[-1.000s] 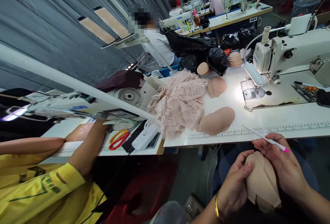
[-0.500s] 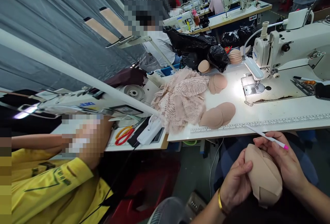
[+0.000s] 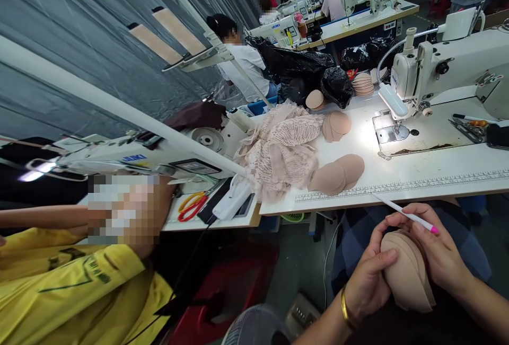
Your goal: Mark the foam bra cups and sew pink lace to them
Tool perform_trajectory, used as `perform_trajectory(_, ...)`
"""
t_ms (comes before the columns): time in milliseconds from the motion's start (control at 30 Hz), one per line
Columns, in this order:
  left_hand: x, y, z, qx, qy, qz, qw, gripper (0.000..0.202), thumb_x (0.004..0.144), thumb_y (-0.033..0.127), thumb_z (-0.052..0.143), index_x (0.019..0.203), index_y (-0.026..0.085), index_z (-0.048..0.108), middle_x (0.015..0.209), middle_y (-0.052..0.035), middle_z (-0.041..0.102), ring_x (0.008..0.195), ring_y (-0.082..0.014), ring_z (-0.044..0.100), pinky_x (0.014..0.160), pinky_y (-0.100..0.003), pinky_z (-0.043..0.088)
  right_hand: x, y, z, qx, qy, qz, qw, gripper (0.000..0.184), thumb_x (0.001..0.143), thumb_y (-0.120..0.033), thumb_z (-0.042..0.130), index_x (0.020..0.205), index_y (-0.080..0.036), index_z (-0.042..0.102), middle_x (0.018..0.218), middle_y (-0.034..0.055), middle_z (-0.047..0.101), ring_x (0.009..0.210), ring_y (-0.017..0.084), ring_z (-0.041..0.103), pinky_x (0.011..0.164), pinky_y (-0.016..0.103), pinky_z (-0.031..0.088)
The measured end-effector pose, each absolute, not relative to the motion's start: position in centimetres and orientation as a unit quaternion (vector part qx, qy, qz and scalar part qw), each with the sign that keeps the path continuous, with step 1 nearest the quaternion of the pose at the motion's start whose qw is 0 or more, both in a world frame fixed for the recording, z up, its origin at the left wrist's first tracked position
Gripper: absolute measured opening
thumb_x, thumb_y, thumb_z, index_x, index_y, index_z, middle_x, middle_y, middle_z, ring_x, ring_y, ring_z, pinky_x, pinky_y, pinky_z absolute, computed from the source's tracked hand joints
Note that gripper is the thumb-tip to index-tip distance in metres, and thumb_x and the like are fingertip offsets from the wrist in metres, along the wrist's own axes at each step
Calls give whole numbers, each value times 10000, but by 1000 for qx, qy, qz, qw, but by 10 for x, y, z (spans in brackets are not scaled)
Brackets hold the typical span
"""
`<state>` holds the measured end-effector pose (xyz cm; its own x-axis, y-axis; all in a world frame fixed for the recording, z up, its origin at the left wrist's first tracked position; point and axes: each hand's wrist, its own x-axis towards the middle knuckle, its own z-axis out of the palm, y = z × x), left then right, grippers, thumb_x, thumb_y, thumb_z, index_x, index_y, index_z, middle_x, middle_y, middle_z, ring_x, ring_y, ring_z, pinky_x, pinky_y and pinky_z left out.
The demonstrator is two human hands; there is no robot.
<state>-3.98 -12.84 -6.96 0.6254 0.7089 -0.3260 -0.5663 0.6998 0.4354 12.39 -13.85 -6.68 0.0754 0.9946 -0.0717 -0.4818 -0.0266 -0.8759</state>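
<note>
A stack of beige bra pads (image 3: 406, 273) is held over my lap, below the table edge. My left hand (image 3: 368, 279) grips the stack from the left, its thumb lying across the front pad. On the other side, my right hand (image 3: 441, 252) has its fingers closed around a white pen with a pink end (image 3: 392, 206) and also touches the pads' upper right edge. The pen's thin tip points up and left toward the table. More beige pads (image 3: 337, 175) lie overlapped on the table, near a heap of pale pink lace fabric (image 3: 290, 149).
A white sewing machine (image 3: 449, 74) with a lit lamp stands behind. Along the table's front edge runs a printed ruler (image 3: 429, 185). Scissors (image 3: 193, 207) lie on the left table beside a person in a yellow sleeve (image 3: 95, 276). A fan (image 3: 256, 326) is below.
The pads have turned in my hands and sit closer together, with the front pad now showing its rounded face. My right hand and the pen have shifted slightly left.
</note>
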Motion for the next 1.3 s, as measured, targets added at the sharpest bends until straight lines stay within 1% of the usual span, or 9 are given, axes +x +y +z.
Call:
perform_trajectory(200,-40,-131,-72,106,230,369,894,588,873,408,849,1407,212,700,1434,-121,684,1410,-330,570,1242,-443,356,122,-135,-68,-384,-341,601,613,188,1097,-419,595,1260,-342,645,1203,43,791,1097,215,729,979,342,580)
perform_trajectory(333,-47,-134,-75,94,205,368,902,712,865,499,858,1477,199,652,1530,-142,627,1464,-344,532,1272,-461,336,125,-136,-72,-411,-366,565,615,188,1110,-413,571,1267,-341,644,1195,45,792,1161,214,721,1011,327,567)
perform_trajectory(500,-49,-137,-76,79,255,369,890,646,799,356,928,1382,202,696,1425,-132,695,1350,-331,628,1225,-459,406,139,-148,-61,-494,-541,375,567,174,1087,-312,609,1256,-333,648,1131,31,743,1073,192,708,936,291,577)
perform_trajectory(700,-42,-135,-64,79,324,462,822,680,854,455,897,1436,255,608,1444,-122,682,1262,-282,674,1109,-414,507,140,-168,-50,-465,-729,190,465,206,1012,-211,702,1201,-261,636,933,27,676,817,191,655,716,310,564)
perform_trajectory(900,-38,-135,-63,85,315,493,806,803,795,478,936,1476,261,571,1495,-122,648,1288,-281,663,1142,-410,499,127,-166,-51,-494,-699,194,480,127,1062,-165,603,996,-272,582,757,-39,597,623,133,614,592,249,538)
perform_trajectory(1000,-38,-134,-62,92,322,493,803,842,797,449,934,1515,266,533,1472,-128,656,1298,-307,665,1174,-456,487,126,-164,-56,-505,-686,161,499,64,1051,-232,634,1100,-267,611,842,-8,650,688,157,678,625,262,583)
perform_trajectory(1067,-38,-132,-61,96,333,495,797,858,817,459,915,1542,264,499,1447,-136,666,1284,-320,674,1176,-483,487,125,-164,-58,-504,-685,148,505,133,1039,-276,662,1166,-270,625,890,13,680,732,182,714,649,279,612)
perform_trajectory(1167,-37,-131,-59,94,337,501,791,878,819,479,912,1553,259,482,1459,-137,658,1308,-326,660,1181,-465,481,120,-163,-57,-516,-669,175,506,50,1033,-273,673,1043,-298,631,780,-21,648,613,168,675,573,268,587)
perform_trajectory(1300,-35,-130,-60,100,319,500,799,910,772,463,948,1541,268,503,1514,-136,625,1385,-337,604,1200,-442,452,115,-161,-55,-539,-633,191,521,102,1013,-239,683,981,-316,626,719,-27,638,572,176,662,544,285,572)
